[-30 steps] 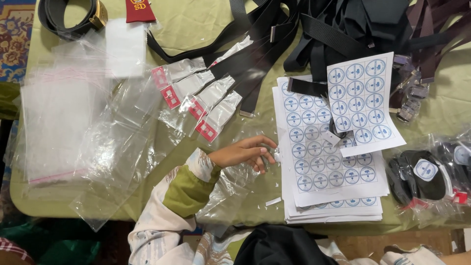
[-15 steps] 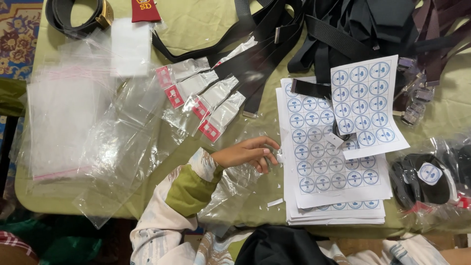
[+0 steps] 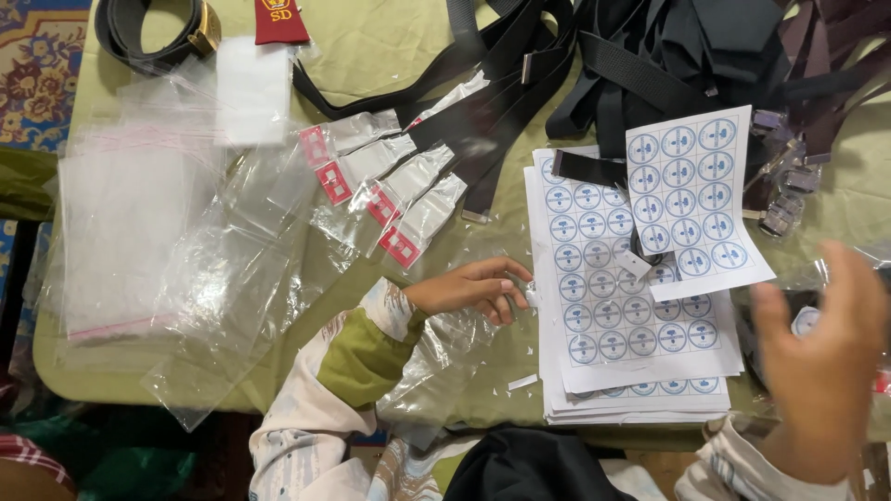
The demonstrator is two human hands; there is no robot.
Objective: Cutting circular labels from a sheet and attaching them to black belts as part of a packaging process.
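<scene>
From the head camera, a desk [image 3: 390,56] under a pale green cloth fills the view, and a patterned rug [image 3: 37,65] shows past its far left corner. The left hand [image 3: 473,286] rests on the cloth just left of a stack of sticker sheets [image 3: 613,315], fingers loosely curled and lying on a crumpled clear plastic bag [image 3: 436,362]; whether it pinches anything small I cannot tell. The right hand [image 3: 821,357] is raised near the right edge, blurred, fingers spread open and holding nothing. A single sticker sheet [image 3: 691,195] lies tilted on top of the stack, printed with rows of round blue labels. Behind the sheets lies a tangle of black straps [image 3: 650,65], some with buckles. Four small clear bags with red tags [image 3: 390,186] fan out at the middle, and larger clear bags [image 3: 139,223] pile on the left side. A coiled black belt [image 3: 153,32] sits at the far left corner beside a red cloth piece [image 3: 278,19]
</scene>
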